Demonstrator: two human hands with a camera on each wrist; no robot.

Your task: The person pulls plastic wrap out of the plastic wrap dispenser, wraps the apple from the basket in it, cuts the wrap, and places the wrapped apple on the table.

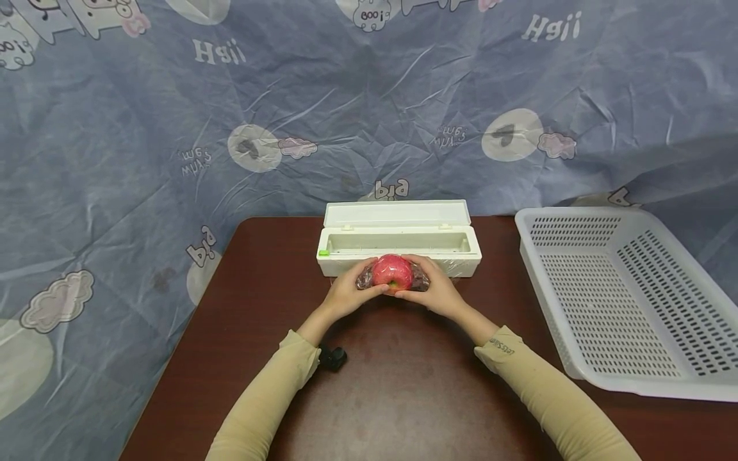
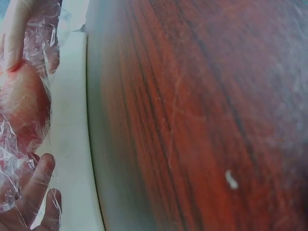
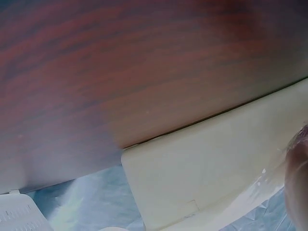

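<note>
A red apple (image 1: 392,271), covered in clear cling film (image 2: 44,33), is held between both hands just in front of a long white box (image 1: 400,262) with its lid raised. My left hand (image 1: 349,289) grips the apple's left side, thumb on the near side. On the other side my right hand (image 1: 434,293) grips it the same way, thumbs close together. Crumpled film bunches out at both sides of the apple, between fingers and thumbs. In the right wrist view only a finger (image 3: 297,185) shows at the right edge; the apple is out of sight there.
A white perforated plastic basket (image 1: 548,307) stands at the right of the dark brown table (image 1: 398,390). A green piece (image 1: 324,253) sits on the box's left front corner. Beside the left sleeve is a small black object (image 1: 333,358). A printed grey-blue cloth (image 1: 357,115) hangs behind.
</note>
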